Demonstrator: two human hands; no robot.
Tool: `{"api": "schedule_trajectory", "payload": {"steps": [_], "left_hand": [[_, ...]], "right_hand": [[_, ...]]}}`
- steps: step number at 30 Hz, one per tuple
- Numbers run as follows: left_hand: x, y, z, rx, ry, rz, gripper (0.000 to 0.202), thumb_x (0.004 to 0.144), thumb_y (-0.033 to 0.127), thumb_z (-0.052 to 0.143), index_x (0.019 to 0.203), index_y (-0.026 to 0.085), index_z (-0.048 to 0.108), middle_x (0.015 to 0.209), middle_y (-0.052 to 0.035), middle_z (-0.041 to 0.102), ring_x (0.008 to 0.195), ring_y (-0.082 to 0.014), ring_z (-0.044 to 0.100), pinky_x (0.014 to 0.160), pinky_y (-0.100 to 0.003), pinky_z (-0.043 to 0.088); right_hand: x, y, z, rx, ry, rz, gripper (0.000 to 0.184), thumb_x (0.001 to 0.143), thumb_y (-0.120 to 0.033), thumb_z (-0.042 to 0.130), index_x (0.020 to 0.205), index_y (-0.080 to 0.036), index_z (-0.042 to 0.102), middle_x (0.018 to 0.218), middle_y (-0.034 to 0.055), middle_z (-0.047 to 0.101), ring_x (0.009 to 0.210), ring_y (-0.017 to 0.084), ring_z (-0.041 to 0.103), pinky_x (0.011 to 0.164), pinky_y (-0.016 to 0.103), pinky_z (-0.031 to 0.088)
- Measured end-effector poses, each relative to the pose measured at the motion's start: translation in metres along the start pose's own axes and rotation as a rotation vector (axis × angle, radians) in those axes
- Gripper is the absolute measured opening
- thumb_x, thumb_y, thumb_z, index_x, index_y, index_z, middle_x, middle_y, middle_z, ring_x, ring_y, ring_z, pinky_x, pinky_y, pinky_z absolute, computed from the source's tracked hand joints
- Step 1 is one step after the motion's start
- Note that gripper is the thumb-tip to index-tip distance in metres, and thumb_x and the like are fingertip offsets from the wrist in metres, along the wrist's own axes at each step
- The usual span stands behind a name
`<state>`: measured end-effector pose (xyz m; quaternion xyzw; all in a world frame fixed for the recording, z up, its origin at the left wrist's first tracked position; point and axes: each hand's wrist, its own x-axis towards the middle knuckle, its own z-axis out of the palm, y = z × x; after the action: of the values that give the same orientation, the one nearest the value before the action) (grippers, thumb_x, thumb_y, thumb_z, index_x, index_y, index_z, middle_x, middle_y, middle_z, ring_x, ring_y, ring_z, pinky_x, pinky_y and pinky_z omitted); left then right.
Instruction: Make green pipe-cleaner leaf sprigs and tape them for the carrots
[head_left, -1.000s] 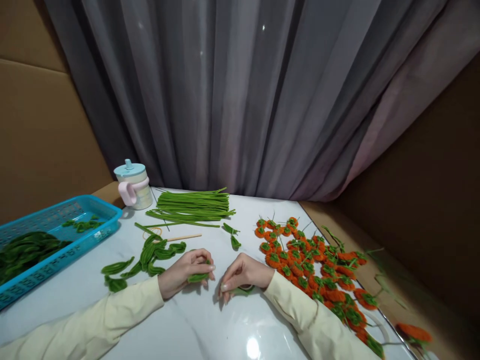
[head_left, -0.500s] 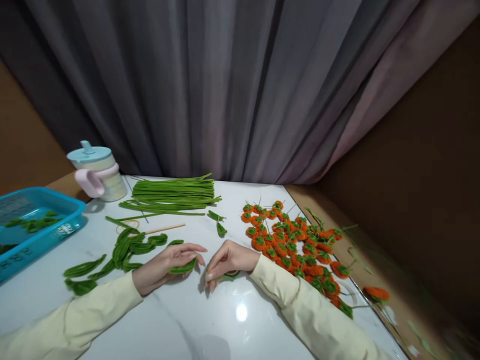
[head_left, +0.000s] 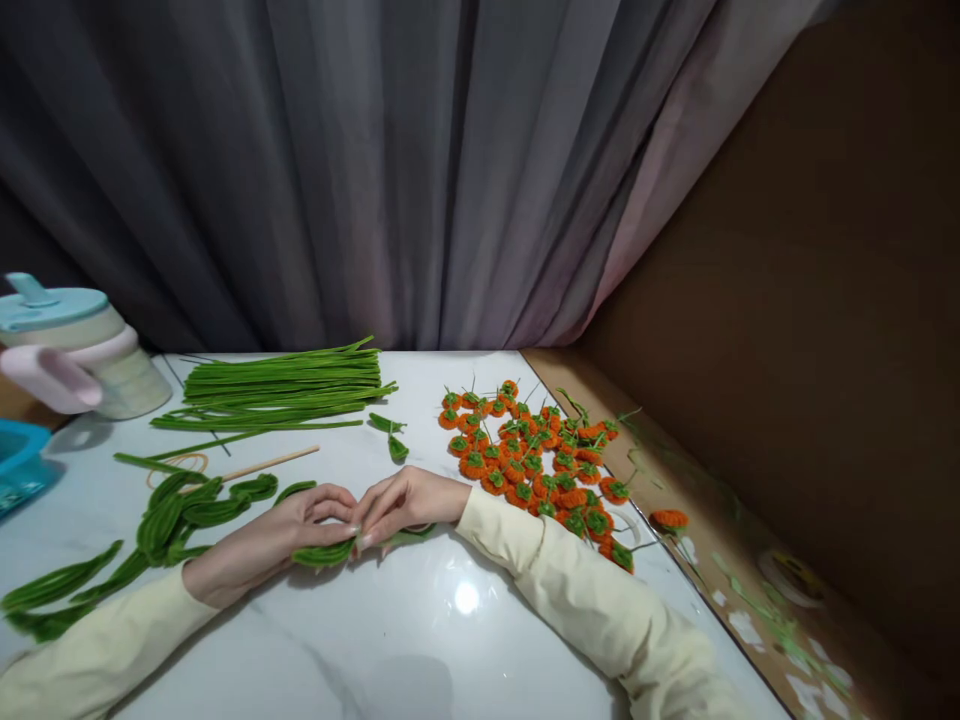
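My left hand (head_left: 304,530) is closed round a folded green pipe-cleaner leaf (head_left: 324,554), held just above the white table. Fingertips of my right hand (head_left: 409,507) pinch at the leaf's right end, where both hands meet. A flat green item (head_left: 414,536) lies partly hidden beneath my right hand. To the left of my left hand sits a pile of similar bent green pieces (head_left: 169,515). Two small green leaves (head_left: 394,437) rest farther back, beyond the hands.
Straight green pipe cleaners (head_left: 285,385) lie in a bundle at the back. Orange pipe-cleaner persimmons with green tops (head_left: 517,465) cover the right side. A thin wooden stick (head_left: 270,460), a lidded cup (head_left: 124,370) and a blue basket (head_left: 19,460) are at left.
My hands, apart before, have come together at the leaf's end. The view has turned right, so the cup and basket sit farther left and more of the right-hand ledge shows.
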<state>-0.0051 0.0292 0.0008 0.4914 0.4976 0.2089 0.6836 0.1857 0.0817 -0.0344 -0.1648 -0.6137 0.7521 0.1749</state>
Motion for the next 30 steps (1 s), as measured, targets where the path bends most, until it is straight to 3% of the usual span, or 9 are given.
{"api": "schedule_trajectory", "payload": {"steps": [4, 10, 13, 16, 19, 23, 26, 28, 30], "left_hand": [[0.002, 0.006, -0.004, -0.055, -0.004, -0.067, 0.042, 0.063, 0.041, 0.076, 0.087, 0.017, 0.053, 0.070, 0.0022, 0.058, 0.059, -0.0114, 0.052, 0.053, -0.020, 0.036], [0.009, 0.010, -0.007, 0.039, -0.029, -0.073, 0.043, 0.060, 0.039, 0.079, 0.084, 0.016, 0.052, 0.070, 0.0015, 0.061, 0.053, -0.0102, 0.054, 0.048, -0.019, 0.038], [0.011, 0.016, -0.010, 0.025, -0.055, -0.103, 0.044, 0.060, 0.039, 0.078, 0.086, 0.016, 0.052, 0.069, -0.0001, 0.063, 0.053, -0.0116, 0.057, 0.055, -0.023, 0.046], [0.007, 0.026, -0.015, 0.050, -0.085, -0.100, 0.044, 0.066, 0.051, 0.070, 0.088, 0.016, 0.056, 0.081, -0.0071, 0.067, 0.068, -0.0193, 0.064, 0.068, -0.030, 0.050], [0.000, 0.035, -0.020, 0.391, 0.001, 0.164, 0.043, 0.074, 0.058, 0.059, 0.091, 0.019, 0.063, 0.092, -0.0075, 0.066, 0.083, -0.0244, 0.062, 0.074, -0.033, 0.048], [-0.005, 0.028, -0.014, 0.976, 0.089, 0.636, 0.031, 0.067, 0.048, 0.072, 0.086, 0.024, 0.067, 0.094, -0.0048, 0.064, 0.102, -0.0284, 0.053, 0.099, -0.041, 0.030], [-0.004, 0.011, -0.003, 1.113, 0.102, 0.680, 0.019, 0.082, 0.041, 0.060, 0.081, 0.023, 0.063, 0.079, -0.0025, 0.063, 0.083, -0.0225, 0.056, 0.104, -0.045, 0.019], [-0.002, -0.004, 0.001, 1.056, 0.120, 0.646, 0.018, 0.088, 0.037, 0.051, 0.085, 0.022, 0.061, 0.078, -0.0020, 0.063, 0.073, -0.0193, 0.055, 0.100, -0.042, 0.026], [-0.001, -0.020, 0.000, 0.925, 0.161, 0.626, 0.018, 0.089, 0.035, 0.048, 0.093, 0.023, 0.060, 0.087, -0.0037, 0.065, 0.079, -0.0209, 0.056, 0.089, -0.035, 0.036]], "right_hand": [[0.000, 0.001, 0.003, 0.011, 0.035, 0.033, 0.036, 0.054, -0.039, 0.083, 0.071, -0.009, 0.073, 0.082, 0.0057, 0.063, 0.071, 0.014, 0.060, 0.062, 0.021, 0.052], [0.002, 0.006, 0.000, -0.042, 0.032, -0.047, 0.029, 0.059, -0.035, 0.082, 0.073, -0.011, 0.074, 0.093, 0.0054, 0.064, 0.074, 0.013, 0.060, 0.065, 0.019, 0.052], [0.003, 0.009, -0.002, -0.088, 0.061, -0.072, 0.030, 0.061, -0.036, 0.080, 0.076, -0.011, 0.074, 0.088, 0.0054, 0.065, 0.075, 0.014, 0.060, 0.067, 0.021, 0.051], [0.003, 0.008, -0.001, -0.099, 0.087, -0.077, 0.031, 0.060, -0.037, 0.080, 0.075, -0.011, 0.074, 0.083, 0.0055, 0.066, 0.074, 0.015, 0.059, 0.068, 0.023, 0.051], [0.002, 0.004, 0.001, -0.066, 0.088, -0.026, 0.034, 0.060, -0.041, 0.080, 0.075, -0.011, 0.074, 0.082, 0.0060, 0.066, 0.072, 0.015, 0.059, 0.065, 0.024, 0.051], [0.002, 0.000, 0.002, -0.089, 0.123, -0.014, 0.034, 0.056, -0.040, 0.082, 0.071, -0.011, 0.073, 0.078, 0.0048, 0.066, 0.067, 0.013, 0.058, 0.063, 0.022, 0.049], [0.002, -0.001, 0.002, -0.067, 0.157, 0.031, 0.034, 0.053, -0.040, 0.083, 0.068, -0.011, 0.073, 0.068, 0.0031, 0.065, 0.059, 0.011, 0.057, 0.059, 0.022, 0.049], [0.001, -0.002, 0.004, -0.044, 0.191, 0.100, 0.037, 0.051, -0.041, 0.084, 0.069, -0.010, 0.074, 0.060, 0.0016, 0.063, 0.051, 0.010, 0.054, 0.053, 0.023, 0.048], [-0.001, -0.005, 0.006, -0.039, 0.219, 0.144, 0.039, 0.053, -0.041, 0.083, 0.074, -0.010, 0.075, 0.055, 0.0009, 0.062, 0.046, 0.009, 0.052, 0.051, 0.023, 0.048]]}}
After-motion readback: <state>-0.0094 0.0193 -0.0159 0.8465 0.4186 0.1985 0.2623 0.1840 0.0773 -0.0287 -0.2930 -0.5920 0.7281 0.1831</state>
